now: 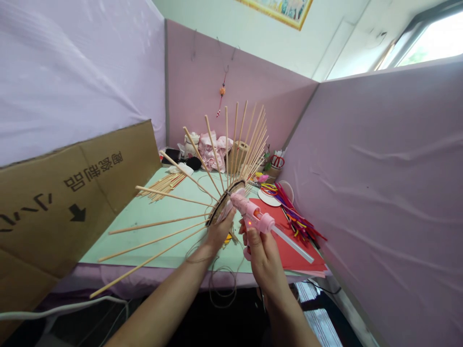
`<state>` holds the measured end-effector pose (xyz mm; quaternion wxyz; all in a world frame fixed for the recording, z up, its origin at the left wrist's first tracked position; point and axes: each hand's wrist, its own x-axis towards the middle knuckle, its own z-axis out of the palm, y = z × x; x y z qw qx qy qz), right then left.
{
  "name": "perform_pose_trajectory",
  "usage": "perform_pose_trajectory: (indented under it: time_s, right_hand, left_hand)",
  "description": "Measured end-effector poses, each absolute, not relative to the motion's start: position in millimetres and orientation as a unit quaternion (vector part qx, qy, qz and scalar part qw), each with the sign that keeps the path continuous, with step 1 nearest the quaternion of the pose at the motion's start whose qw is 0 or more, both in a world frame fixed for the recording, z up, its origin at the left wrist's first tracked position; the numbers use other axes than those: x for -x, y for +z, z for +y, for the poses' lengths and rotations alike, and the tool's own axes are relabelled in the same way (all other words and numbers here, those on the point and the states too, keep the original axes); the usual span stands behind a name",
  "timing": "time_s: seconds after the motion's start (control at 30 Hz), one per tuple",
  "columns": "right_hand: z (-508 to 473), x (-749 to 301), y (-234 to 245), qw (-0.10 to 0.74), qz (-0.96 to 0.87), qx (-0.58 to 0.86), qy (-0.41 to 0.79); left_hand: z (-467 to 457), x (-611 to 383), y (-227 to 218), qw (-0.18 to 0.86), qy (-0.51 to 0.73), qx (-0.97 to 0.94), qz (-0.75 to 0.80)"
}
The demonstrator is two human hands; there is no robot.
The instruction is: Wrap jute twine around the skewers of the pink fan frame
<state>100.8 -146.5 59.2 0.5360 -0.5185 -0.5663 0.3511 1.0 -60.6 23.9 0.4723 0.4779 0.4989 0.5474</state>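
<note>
My right hand (263, 248) is closed around the handle of a pink hot glue gun (253, 212). An orange-red light glows on its side, and a clear glue stick (292, 243) juts from its back end. The nozzle points at a round disc (219, 209) with a dark rim, close to it or touching; I cannot tell which. My left hand (219, 231) grips the disc from below, fingers partly hidden behind it. Long thin wooden sticks (197, 153) fan out from the disc's edge. Thin twine (223, 284) hangs in loops under my hands.
A cardboard panel (108, 178) stands at the left. More sticks (162, 185) lie on the pale green tabletop (144, 226). Red paper (296, 255), coloured pipe cleaners (298, 217) and red scissors (277, 161) are at the right. Pink cloth (211, 149) and a twine roll (240, 147) sit behind.
</note>
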Motion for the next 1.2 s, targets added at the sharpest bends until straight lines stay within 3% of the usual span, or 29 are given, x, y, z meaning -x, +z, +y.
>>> perform_pose_trajectory:
  time_s: [1.2]
  right_hand:
    - [-152.7, -101.6, 54.7, 0.513, -0.581, 0.523, 0.353]
  left_hand:
    - [-55.8, -2.2, 10.0, 0.456, 0.533, -0.482, 0.525]
